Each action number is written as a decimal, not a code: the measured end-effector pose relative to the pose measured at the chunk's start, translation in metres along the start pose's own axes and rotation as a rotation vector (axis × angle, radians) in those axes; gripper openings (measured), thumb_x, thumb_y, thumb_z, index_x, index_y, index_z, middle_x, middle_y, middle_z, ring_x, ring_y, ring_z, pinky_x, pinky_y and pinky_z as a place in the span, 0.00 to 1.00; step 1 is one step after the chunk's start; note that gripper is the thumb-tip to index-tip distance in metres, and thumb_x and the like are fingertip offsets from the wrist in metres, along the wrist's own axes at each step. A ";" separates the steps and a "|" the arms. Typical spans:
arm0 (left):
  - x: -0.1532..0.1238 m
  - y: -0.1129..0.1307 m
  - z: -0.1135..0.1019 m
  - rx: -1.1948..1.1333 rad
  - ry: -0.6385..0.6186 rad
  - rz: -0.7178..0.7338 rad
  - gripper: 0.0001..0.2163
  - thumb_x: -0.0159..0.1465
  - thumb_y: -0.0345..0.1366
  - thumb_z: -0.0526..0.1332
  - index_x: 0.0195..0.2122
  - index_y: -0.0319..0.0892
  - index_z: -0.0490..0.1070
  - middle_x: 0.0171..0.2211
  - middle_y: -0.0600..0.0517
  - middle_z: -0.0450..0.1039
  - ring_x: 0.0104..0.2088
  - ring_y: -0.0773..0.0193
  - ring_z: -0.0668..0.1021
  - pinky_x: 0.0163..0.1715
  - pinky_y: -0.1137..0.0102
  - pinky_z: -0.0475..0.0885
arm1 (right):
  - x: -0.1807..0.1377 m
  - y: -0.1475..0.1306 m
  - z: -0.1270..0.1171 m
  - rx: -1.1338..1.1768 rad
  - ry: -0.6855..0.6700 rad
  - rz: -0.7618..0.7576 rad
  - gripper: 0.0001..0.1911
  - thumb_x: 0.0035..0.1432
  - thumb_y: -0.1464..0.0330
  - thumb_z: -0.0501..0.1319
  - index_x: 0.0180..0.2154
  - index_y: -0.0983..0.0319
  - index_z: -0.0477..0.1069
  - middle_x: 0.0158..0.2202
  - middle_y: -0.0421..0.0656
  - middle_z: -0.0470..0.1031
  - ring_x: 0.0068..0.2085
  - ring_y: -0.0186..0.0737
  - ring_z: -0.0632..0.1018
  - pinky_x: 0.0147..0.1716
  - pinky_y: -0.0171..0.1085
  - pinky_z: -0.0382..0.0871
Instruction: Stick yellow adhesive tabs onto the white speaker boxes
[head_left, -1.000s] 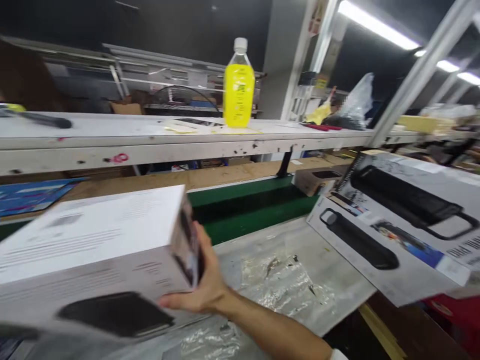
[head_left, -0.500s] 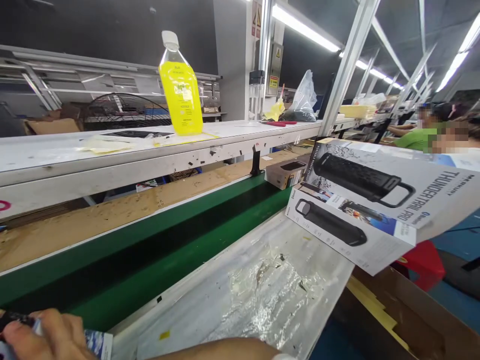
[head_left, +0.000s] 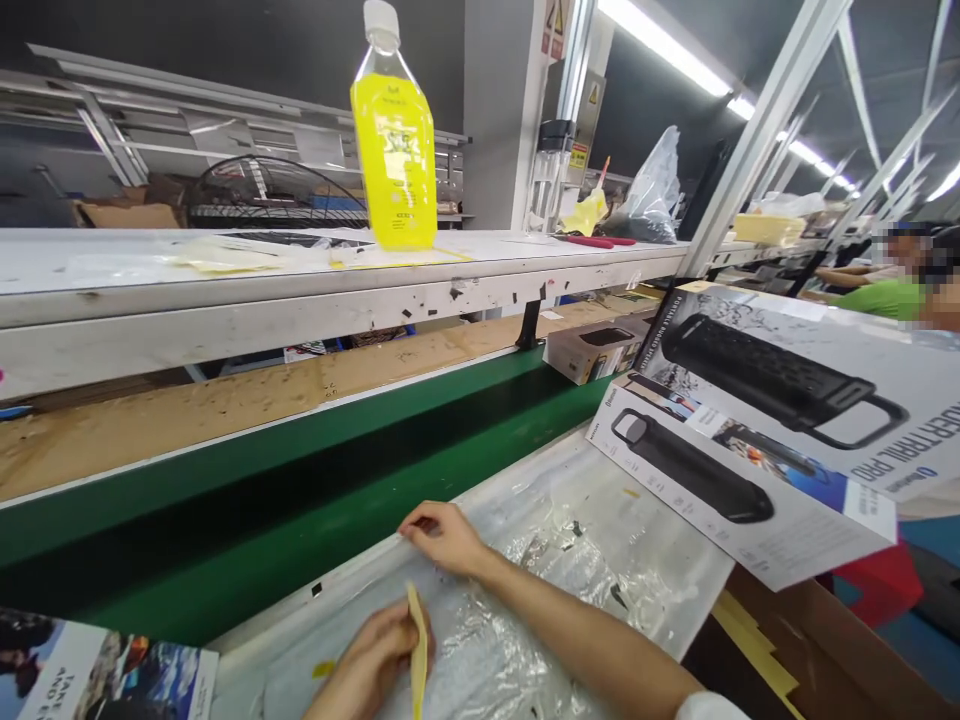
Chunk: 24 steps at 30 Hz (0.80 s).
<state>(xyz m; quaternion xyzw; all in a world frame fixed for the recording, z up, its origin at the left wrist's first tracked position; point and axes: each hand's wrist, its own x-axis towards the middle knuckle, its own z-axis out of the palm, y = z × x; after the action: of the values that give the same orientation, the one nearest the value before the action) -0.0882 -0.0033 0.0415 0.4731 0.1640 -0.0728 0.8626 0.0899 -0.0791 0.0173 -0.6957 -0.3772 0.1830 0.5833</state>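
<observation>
Yellow strip is pinched upright in the left hand, grip clamped on it, at 6 o'clock on the plastic-covered worktop. Just above, at 12 o'clock from it, the right hand is pressed fingertips-together against the worktop's edge, nothing seen held.

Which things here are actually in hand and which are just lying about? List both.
In hand:
left hand pinching a yellow strip
right hand with fingertips on the edge of the plastic-covered bench

Lying about:
yellow bottle on the white shelf
speaker boxes stacked at the right
green conveyor belt
printed box at lower left
</observation>
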 end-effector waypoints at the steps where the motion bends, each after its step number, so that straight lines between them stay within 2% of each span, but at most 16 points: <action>1: 0.015 0.006 0.004 -0.004 -0.018 0.034 0.07 0.57 0.37 0.71 0.26 0.41 0.77 0.26 0.50 0.71 0.29 0.60 0.71 0.32 0.66 0.66 | -0.002 0.008 -0.007 -0.011 0.043 0.025 0.09 0.62 0.67 0.62 0.36 0.62 0.81 0.35 0.43 0.82 0.35 0.37 0.79 0.37 0.34 0.72; 4: 0.045 0.014 0.006 -0.094 0.010 0.071 0.07 0.58 0.36 0.68 0.27 0.41 0.74 0.27 0.51 0.70 0.30 0.62 0.70 0.34 0.68 0.66 | -0.005 0.023 -0.015 -0.027 0.099 0.079 0.09 0.62 0.66 0.61 0.36 0.62 0.79 0.29 0.41 0.79 0.30 0.35 0.75 0.30 0.32 0.67; 6: 0.053 0.010 0.000 -0.161 0.063 0.078 0.06 0.57 0.36 0.68 0.28 0.41 0.73 0.27 0.51 0.70 0.30 0.62 0.69 0.34 0.68 0.66 | -0.004 0.027 -0.015 -0.041 0.090 0.088 0.08 0.60 0.67 0.62 0.36 0.62 0.80 0.28 0.40 0.79 0.28 0.34 0.74 0.28 0.32 0.65; 9: 0.049 0.004 -0.015 -0.207 0.098 0.100 0.08 0.58 0.38 0.69 0.27 0.42 0.72 0.25 0.52 0.68 0.28 0.62 0.67 0.32 0.67 0.66 | -0.005 0.028 -0.013 -0.074 0.065 0.079 0.06 0.57 0.69 0.64 0.35 0.61 0.80 0.29 0.38 0.79 0.27 0.33 0.72 0.28 0.32 0.63; 12: 0.038 0.009 -0.032 -0.212 0.126 0.144 0.13 0.61 0.43 0.69 0.26 0.42 0.70 0.25 0.53 0.65 0.27 0.63 0.64 0.30 0.68 0.64 | -0.008 0.024 -0.012 -0.103 0.034 0.055 0.06 0.55 0.72 0.64 0.34 0.60 0.81 0.30 0.38 0.79 0.28 0.33 0.73 0.30 0.32 0.65; 16: 0.032 0.023 -0.048 -0.175 0.223 0.184 0.12 0.60 0.43 0.72 0.28 0.43 0.72 0.25 0.53 0.64 0.28 0.64 0.64 0.30 0.69 0.63 | -0.008 0.016 -0.020 -0.122 0.015 0.044 0.07 0.58 0.71 0.63 0.37 0.60 0.81 0.33 0.39 0.81 0.31 0.34 0.77 0.32 0.32 0.69; 18: 0.034 0.026 -0.053 -0.182 0.244 0.198 0.13 0.58 0.44 0.73 0.28 0.43 0.72 0.24 0.53 0.63 0.27 0.64 0.63 0.29 0.68 0.63 | -0.001 0.011 -0.033 -0.145 0.037 0.041 0.12 0.61 0.69 0.62 0.45 0.60 0.79 0.41 0.42 0.82 0.36 0.35 0.80 0.35 0.32 0.73; 20: 0.038 0.024 -0.055 -0.214 0.228 0.226 0.15 0.56 0.45 0.73 0.24 0.43 0.70 0.23 0.53 0.61 0.25 0.63 0.62 0.28 0.68 0.63 | 0.013 0.007 -0.058 -0.206 0.100 0.047 0.21 0.62 0.68 0.62 0.57 0.59 0.71 0.52 0.46 0.79 0.46 0.37 0.81 0.42 0.33 0.76; 22: 0.042 0.020 -0.056 -0.235 0.189 0.245 0.16 0.57 0.44 0.71 0.22 0.43 0.68 0.22 0.53 0.61 0.25 0.63 0.61 0.28 0.67 0.62 | 0.034 0.007 -0.092 -0.315 0.187 0.080 0.30 0.62 0.67 0.62 0.65 0.60 0.62 0.62 0.51 0.72 0.56 0.40 0.78 0.49 0.36 0.76; 24: 0.044 0.016 -0.056 -0.251 0.159 0.259 0.16 0.60 0.45 0.69 0.22 0.43 0.68 0.21 0.52 0.61 0.25 0.63 0.60 0.29 0.67 0.61 | 0.063 0.011 -0.134 -0.468 0.265 0.133 0.34 0.62 0.66 0.61 0.68 0.63 0.56 0.66 0.56 0.67 0.62 0.43 0.73 0.56 0.40 0.73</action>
<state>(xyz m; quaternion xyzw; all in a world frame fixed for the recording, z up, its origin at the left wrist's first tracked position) -0.0541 0.0538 0.0107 0.3833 0.1772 0.0971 0.9012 0.2272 -0.1238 0.0527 -0.8527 -0.2831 0.0360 0.4375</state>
